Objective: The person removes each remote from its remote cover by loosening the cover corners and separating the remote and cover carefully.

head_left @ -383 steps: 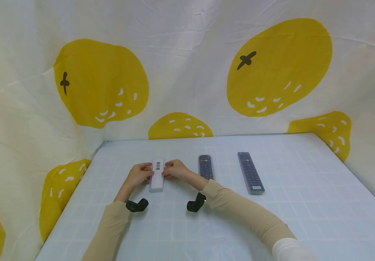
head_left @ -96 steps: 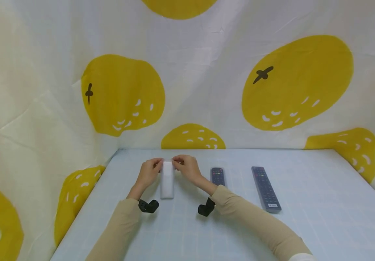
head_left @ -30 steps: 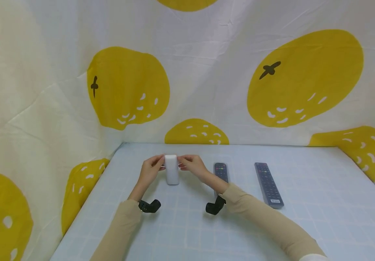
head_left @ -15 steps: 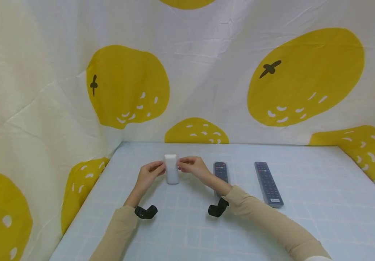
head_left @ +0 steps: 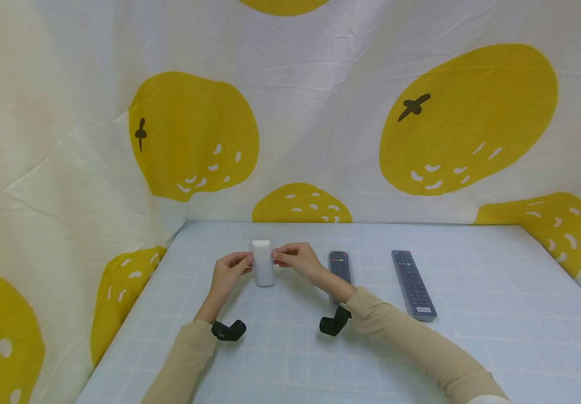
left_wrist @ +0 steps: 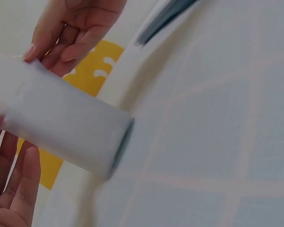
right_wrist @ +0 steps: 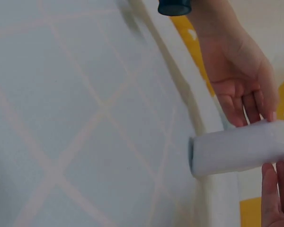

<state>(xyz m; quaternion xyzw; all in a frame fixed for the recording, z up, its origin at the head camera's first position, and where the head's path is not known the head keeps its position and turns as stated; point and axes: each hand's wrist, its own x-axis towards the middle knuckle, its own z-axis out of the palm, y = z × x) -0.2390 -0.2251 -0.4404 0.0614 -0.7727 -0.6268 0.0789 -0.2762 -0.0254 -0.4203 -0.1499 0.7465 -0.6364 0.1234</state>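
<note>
A white remote control (head_left: pixel 264 264) is tilted up on end between both hands, its plain side towards the head camera; the buttons are hidden. My left hand (head_left: pixel 227 275) pinches its left edge near the upper half, and my right hand (head_left: pixel 300 261) pinches the right edge at about the same height. In the left wrist view the remote's dark lower end (left_wrist: pixel 122 149) is close to the tabletop, with fingers (left_wrist: pixel 26 189) of my left hand behind its edge. The right wrist view has the white remote (right_wrist: pixel 236 150) with both hands at its upper part.
Two dark remotes lie to the right on the pale checked tabletop (head_left: pixel 290 359): a shorter one (head_left: pixel 341 266), partly covered by my right forearm, and a longer one (head_left: pixel 413 285). A white curtain (head_left: pixel 315 129) with yellow fruit prints stands behind and at the sides.
The white remote lay flat, buttons up at first, then plain side up; it has since been tilted upright. Over the last second both hands slid slightly down its edges.
</note>
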